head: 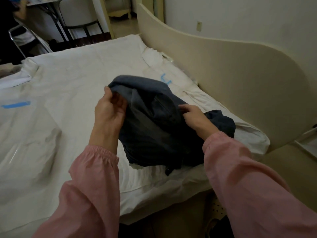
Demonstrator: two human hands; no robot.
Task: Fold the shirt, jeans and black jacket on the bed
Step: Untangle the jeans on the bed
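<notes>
The dark blue garment (154,121) sits bunched over the near right part of the bed (77,74). Its upper edge is lifted and its lower folds rest on the white sheet; I cannot tell whether it is the jeans or the jacket. My left hand (109,110) grips the raised top edge at the garment's left side, fingers curled round the cloth. My right hand (193,115) pinches a fold on the right side, so the bulk of the fabric hangs between and below the two hands. A loose part trails to the right, behind my right hand, close to the curved cream headboard (240,86), which leaves little room on that side. The bed's near edge runs just below the garment. To the left and beyond it the sheet spreads wide and flat, with a strip of blue tape (16,104) far left and a blue mark (165,79) just behind the garment. A pillow (154,57) lies against the headboard. Both arms wear pink sleeves (89,186). A metal-framed chair (18,36) stands past the bed's far left corner.
</notes>
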